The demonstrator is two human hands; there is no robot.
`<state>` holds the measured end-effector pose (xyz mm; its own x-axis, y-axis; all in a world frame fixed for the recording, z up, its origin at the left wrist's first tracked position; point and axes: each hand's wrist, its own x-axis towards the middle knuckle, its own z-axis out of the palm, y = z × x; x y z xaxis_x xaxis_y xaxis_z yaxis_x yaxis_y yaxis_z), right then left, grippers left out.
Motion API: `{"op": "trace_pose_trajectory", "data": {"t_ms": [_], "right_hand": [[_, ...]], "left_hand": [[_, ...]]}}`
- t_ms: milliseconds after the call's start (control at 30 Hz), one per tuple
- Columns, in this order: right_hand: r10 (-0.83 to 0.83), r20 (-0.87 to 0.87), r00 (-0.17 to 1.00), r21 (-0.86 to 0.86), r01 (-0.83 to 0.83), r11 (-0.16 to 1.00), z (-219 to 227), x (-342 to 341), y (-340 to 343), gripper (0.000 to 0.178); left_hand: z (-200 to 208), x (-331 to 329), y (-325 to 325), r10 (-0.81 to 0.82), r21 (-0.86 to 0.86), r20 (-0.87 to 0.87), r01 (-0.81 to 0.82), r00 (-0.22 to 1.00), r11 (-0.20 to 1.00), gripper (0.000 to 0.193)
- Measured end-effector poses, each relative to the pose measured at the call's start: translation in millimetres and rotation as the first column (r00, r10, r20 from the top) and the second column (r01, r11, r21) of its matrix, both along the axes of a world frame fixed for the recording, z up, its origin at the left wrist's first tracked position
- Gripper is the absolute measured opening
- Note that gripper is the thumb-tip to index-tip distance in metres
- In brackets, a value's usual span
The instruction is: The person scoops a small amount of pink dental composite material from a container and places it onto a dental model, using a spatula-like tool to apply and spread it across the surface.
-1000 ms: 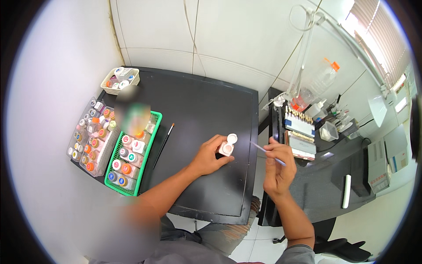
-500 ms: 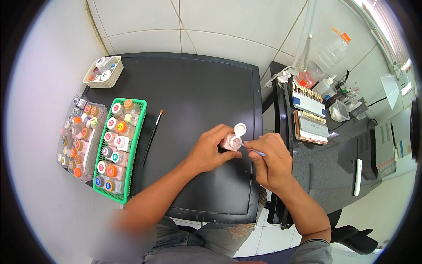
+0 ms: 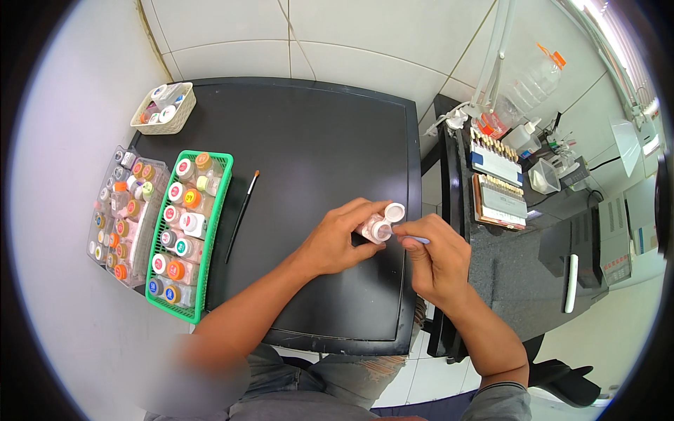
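Observation:
My left hand [image 3: 333, 243] is closed around a small clear bottle [image 3: 372, 230] with pinkish contents, tilted toward the right. Its white flip cap [image 3: 394, 212] stands open at the far side of the mouth. Between the fingers and thumb of my right hand [image 3: 439, 258] is a thin lavender stick [image 3: 420, 240], whose front end reaches the bottle's mouth. I cannot make out the shape of its tip. Left of my hands a black-handled paintbrush [image 3: 242, 216] lies on the black table [image 3: 309, 147].
At the left are a green basket [image 3: 210, 263] and a clear bin [image 3: 158, 189], both full of capped bottles. A cream basket [image 3: 184, 116] occupies the far left corner. On the right-hand dark counter [image 3: 505, 281] stand shade guides [image 3: 500, 200] and a large plastic bottle [image 3: 533, 81].
The bottle has turned a little in my left hand, so its mouth and open cap show more. My right hand and the stick have shifted slightly to the right. The view has shifted slightly.

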<state>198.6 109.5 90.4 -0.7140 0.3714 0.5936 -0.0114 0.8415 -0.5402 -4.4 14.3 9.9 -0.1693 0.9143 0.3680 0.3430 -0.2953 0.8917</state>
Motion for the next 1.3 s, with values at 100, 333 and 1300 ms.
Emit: {"op": "trace_pose_trajectory", "data": {"t_ms": [100, 333, 1300], "right_hand": [[0.000, 0.058, 0.998, 0.064, -0.004, 0.998, -4, 0, 4, 0.017], [0.014, 0.007, 1.000, 0.033, -0.014, 0.999, -6, -3, 0, 0.019], [-0.012, 0.043, 0.999, 0.243, 0.001, 0.970, 2, -2, -3, 0.025]], "left_hand": [[2, -1, -1, -0.040, -0.053, -0.018, 0.039, 0.999, 0.998, 0.060], [-7, -1, 1, -0.019, 0.005, 0.077, 0.019, 0.997, 1.000, 0.053], [-16, -7, 2, -0.029, -0.025, -0.029, 0.028, 0.999, 0.999, 0.061]]}}
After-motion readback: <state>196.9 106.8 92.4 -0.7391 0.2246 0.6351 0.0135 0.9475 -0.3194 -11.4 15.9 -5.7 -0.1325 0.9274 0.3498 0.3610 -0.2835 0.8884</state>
